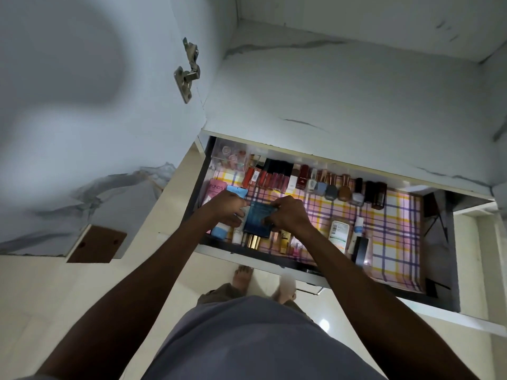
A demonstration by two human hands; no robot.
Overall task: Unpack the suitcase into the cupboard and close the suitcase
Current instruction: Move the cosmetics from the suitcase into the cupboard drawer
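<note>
Standing over the cupboard [343, 86], which fills the upper right of the frame with its door [68, 119] swung open at upper left, I have the drawer [444, 270] pulled out across the middle. Its checked liner [395, 231] carries a row of small bottles [329, 185] along the back edge. The suitcase is nowhere in the frame. At centre, my right hand [288, 215] pinches a dark blue box [258, 219], fingers curled on its right edge. My left hand [227, 208] curls around a light blue tube [220, 230] just beside it. To do this well, I think I should slide the box flat into the front row, snug against the tube, without knocking the gold-capped bottles [253, 241] beneath it.
</note>
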